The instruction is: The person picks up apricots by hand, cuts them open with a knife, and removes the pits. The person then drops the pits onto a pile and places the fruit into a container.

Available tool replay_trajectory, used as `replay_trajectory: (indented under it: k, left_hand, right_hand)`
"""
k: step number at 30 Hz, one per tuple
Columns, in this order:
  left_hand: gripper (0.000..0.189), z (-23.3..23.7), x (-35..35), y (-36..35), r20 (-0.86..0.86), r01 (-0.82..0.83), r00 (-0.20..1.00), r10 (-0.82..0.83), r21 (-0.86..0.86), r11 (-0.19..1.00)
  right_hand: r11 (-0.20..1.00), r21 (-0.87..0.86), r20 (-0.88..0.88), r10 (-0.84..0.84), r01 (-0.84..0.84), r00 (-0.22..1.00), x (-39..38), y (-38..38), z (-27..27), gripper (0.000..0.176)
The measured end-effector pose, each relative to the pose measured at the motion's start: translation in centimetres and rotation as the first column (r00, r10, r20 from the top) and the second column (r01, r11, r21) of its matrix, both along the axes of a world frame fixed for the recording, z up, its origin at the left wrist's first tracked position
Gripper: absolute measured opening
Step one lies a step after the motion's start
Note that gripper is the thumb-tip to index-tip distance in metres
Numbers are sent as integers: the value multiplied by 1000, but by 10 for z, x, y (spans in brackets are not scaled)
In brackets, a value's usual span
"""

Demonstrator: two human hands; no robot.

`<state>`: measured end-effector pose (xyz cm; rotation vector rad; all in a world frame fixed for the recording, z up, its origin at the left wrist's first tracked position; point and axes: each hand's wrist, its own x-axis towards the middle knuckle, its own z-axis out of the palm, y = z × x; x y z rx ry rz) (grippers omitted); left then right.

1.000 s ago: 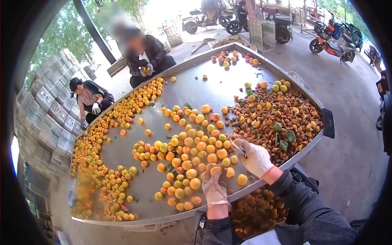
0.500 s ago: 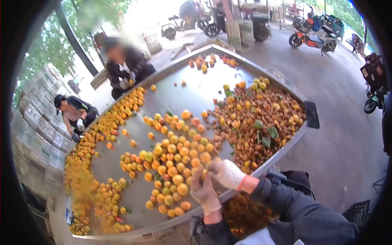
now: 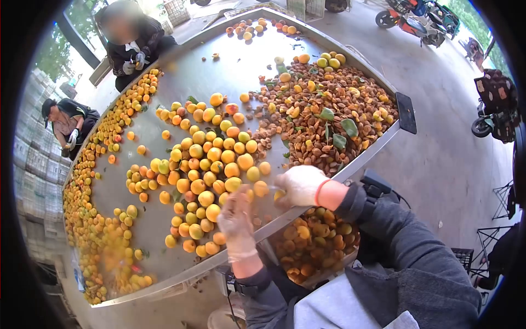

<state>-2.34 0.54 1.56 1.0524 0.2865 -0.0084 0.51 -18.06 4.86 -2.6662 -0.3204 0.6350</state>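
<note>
My left hand [image 3: 236, 222], in a thin pale glove, reaches over the near edge of the metal table [image 3: 156, 219]. Motion blurs its fingers, which overlap the edge of the heap of whole apricots [image 3: 205, 174]. To its right is my right hand [image 3: 304, 187] in a white knitted glove, its fingers closed. A yellow-orange bit [image 3: 278, 195] shows at those fingertips, beside a thin pale streak; I cannot tell what the hand grips. Beyond it lies a pile of brown apricot pits [image 3: 323, 118] with some leaves. Under the table edge, a container holds split apricots [image 3: 315, 241].
More apricots [image 3: 90, 192] line the table's left side. A dark phone [image 3: 406, 112] lies at the right corner. Across the table crouches a person [image 3: 131, 49] in gloves, with another person [image 3: 68, 123] further left. Scooters [image 3: 413, 24] stand at the back right.
My hands, close together before, have come apart, the left one moving left toward the apricot heap. The view has tilted down, showing more of the container below the table edge.
</note>
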Motion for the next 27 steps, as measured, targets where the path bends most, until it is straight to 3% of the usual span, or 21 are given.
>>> replay_trajectory:
  k: [1, 3, 4, 5, 6, 7, 8, 9, 10, 12, 13, 14, 15, 16, 17, 18, 20, 22, 24, 25, 27]
  left_hand:
    - [22, 1, 5, 4, 15, -89, 996, 87, 198, 976]
    - [23, 6, 5, 11, -20, -76, 996, 85, 266, 961]
    - [25, 7, 6, 13, -58, -52, 995, 75, 327, 944]
    - [32, -7, 3, 14, 21, 2, 1000, -8, 274, 962]
    - [32, -6, 2, 8, 23, -4, 1000, -3, 274, 962]
    - [36, -2, 0, -1, 154, 0, 985, -75, 433, 901]
    - [40, 3, -1, -11, 270, -19, 948, -171, 580, 814]
    - [49, 20, -5, -21, 161, 67, 973, -164, 483, 873]
    - [49, 13, -2, -23, 165, 70, 972, -170, 487, 871]
    - [55, -13, 10, -25, 461, -136, 868, -186, 581, 803]
    - [57, -19, 16, -21, 390, -18, 913, -121, 334, 943]
    - [57, -24, 13, -13, 393, -30, 913, -109, 332, 943]
    - [56, -1, 7, -8, 177, 59, 981, -77, 105, 993]
    - [55, 12, 4, -2, -47, 88, 994, -96, -143, 986]
    - [56, 1, 1, 9, 136, 199, 977, -161, -345, 917]
    - [56, 5, -2, 11, 134, 190, 979, -152, -340, 921]
    - [58, 17, -3, 9, 281, 296, 947, -156, -572, 765]
    - [58, 14, -1, 12, 228, 232, 966, -120, -571, 787]
    - [58, 12, 0, 13, 227, 235, 967, -115, -623, 746]
    - [58, 7, 1, 13, 225, 232, 968, -113, -622, 748]
    - [57, -3, 2, 11, 213, 174, 976, -52, -604, 778]
  right_hand:
    - [999, 2, 18, 53, -53, 998, 0, 4, -16, 36]
    - [993, 8, 41, 116, -116, 992, 6, 9, -28, 35]
    - [997, 63, 33, 32, -34, 999, 10, 9, -23, 35]
    - [992, 114, 20, -52, 49, 998, 14, 8, -16, 35]
    - [992, 114, 21, -47, 45, 999, 16, 8, -7, 35]
    - [914, 354, 1, -214, 200, 977, 17, 9, 2, 36]
    - [752, 568, -59, -369, 335, 928, 18, 10, 8, 37]
    - [736, 611, 11, -376, 291, 927, 18, 15, 9, 41]
    - [765, 574, 23, -371, 292, 928, 15, 22, 12, 44]
    - [866, 454, 94, -278, 207, 956, 7, 32, 23, 43]
    - [868, 454, 97, -270, 199, 958, 8, 32, 21, 43]
    - [743, 641, 37, -281, 193, 959, 9, 28, 17, 40]
    - [579, 794, -27, -274, 188, 961, 10, 25, 15, 37]
    - [388, 833, -316, -253, 395, 914, 10, 19, 47, 29]
    - [195, 893, -340, -295, 405, 893, 19, 14, 56, 26]
    - [-9, 917, -378, -331, 398, 864, 23, 11, 60, 23]
    - [42, 881, -427, -363, 472, 828, 15, 8, 54, 20]
    - [146, 823, -472, -362, 549, 804, 4, 13, 31, 18]
    - [431, 838, -175, -366, 333, 914, -16, 22, 9, 16]
    - [431, 838, -178, -364, 334, 914, -23, 27, 6, 16]
    - [569, 794, -61, -272, 212, 960, -33, 35, 9, 18]
